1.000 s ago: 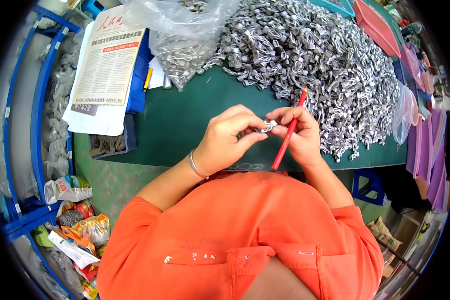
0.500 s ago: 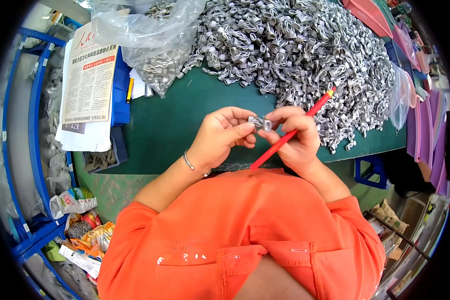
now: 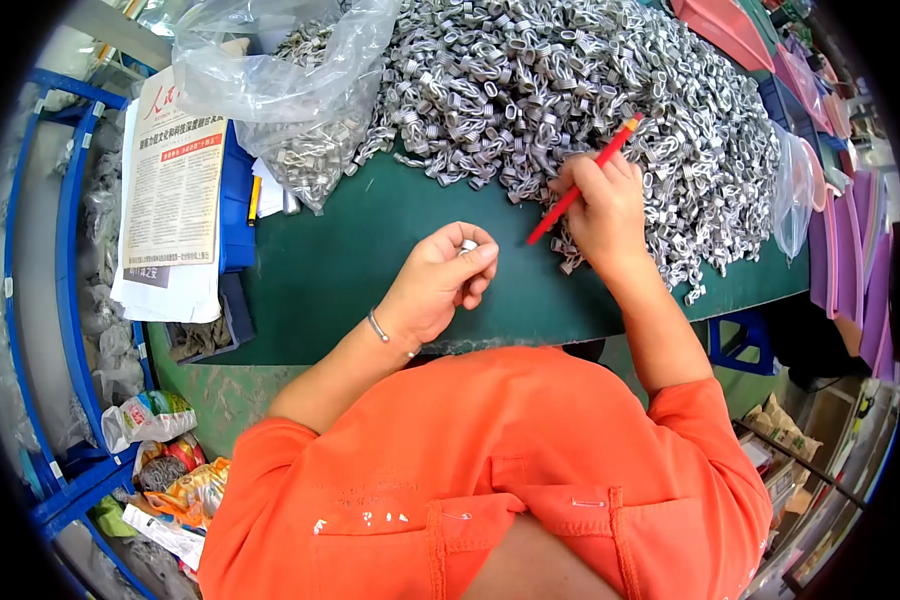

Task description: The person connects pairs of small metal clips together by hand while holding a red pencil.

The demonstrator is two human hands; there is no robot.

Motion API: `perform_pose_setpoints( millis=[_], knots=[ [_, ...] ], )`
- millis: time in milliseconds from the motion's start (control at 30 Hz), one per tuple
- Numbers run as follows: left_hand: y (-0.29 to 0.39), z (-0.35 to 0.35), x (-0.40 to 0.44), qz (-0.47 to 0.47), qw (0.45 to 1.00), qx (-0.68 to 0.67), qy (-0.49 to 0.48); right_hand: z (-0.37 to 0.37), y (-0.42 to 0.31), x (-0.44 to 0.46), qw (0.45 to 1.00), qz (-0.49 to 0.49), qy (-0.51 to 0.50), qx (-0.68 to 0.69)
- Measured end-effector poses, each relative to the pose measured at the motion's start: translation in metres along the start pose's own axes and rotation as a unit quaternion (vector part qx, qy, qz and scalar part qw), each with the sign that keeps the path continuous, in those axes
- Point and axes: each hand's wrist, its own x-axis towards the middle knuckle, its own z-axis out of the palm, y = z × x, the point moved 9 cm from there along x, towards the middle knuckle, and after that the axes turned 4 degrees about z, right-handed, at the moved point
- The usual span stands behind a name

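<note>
My left hand (image 3: 438, 280) is closed above the green table, with a small silver metal piece (image 3: 468, 246) pinched between thumb and fingers. Over the near edge of a big pile of grey metal pieces (image 3: 570, 90), my right hand (image 3: 607, 207) holds a red pen (image 3: 582, 183). The pen slants across its fingers, its yellow-ended tip toward the upper right. The fingertips of my right hand touch or hover over the pile; whether a piece is between them is hidden.
A plastic bag of metal pieces (image 3: 315, 165) lies left of the pile. Farther left are a newspaper (image 3: 175, 170) and a blue bin (image 3: 237, 210). A red tray (image 3: 725, 30) stands at the back right, and a blue stool (image 3: 743, 343) is below the table.
My right hand has left the piece it held together with my left hand and moved up and right to the pile, carrying the pen. My left hand has kept a piece.
</note>
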Motion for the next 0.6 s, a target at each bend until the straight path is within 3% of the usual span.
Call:
perform_pose_setpoints(
  millis=[33, 133, 167, 200, 233, 333, 400, 533, 600],
  knots=[
    [0.001, 0.0, 0.0, 0.002, 1.0, 0.0, 0.001, 0.0, -0.003, -0.001, 1.0, -0.002, 0.001, 0.001],
    [0.007, -0.003, 0.001, 0.019, 1.0, 0.007, 0.015, 0.003, 0.004, -0.013, 0.944, 0.128, -0.01, 0.304],
    [0.011, 0.0, 0.003, 0.036, 0.999, 0.008, 0.012, 0.003, -0.002, -0.018, 0.943, 0.128, -0.012, 0.307],
    [0.014, 0.001, 0.003, 0.053, 0.999, 0.008, 0.01, 0.015, 0.0, -0.027, 0.86, 0.205, -0.04, 0.466],
    [0.015, -0.001, 0.001, 0.052, 0.998, 0.008, 0.014, 0.03, -0.001, -0.036, 0.743, 0.275, -0.068, 0.607],
    [0.021, -0.001, 0.0, 0.09, 0.995, 0.034, 0.018, 0.039, -0.012, -0.044, 0.71, 0.24, -0.094, 0.655],
    [0.057, 0.016, -0.014, 0.321, 0.914, 0.247, 0.01, 0.041, -0.018, -0.048, 0.675, 0.225, -0.099, 0.696],
    [0.062, 0.024, -0.022, 0.319, 0.902, 0.292, 0.0, 0.036, -0.017, -0.052, 0.732, 0.187, -0.069, 0.651],
    [0.052, 0.013, -0.017, 0.25, 0.945, 0.211, 0.021, 0.022, -0.017, -0.049, 0.792, 0.144, -0.014, 0.594]
  ],
)
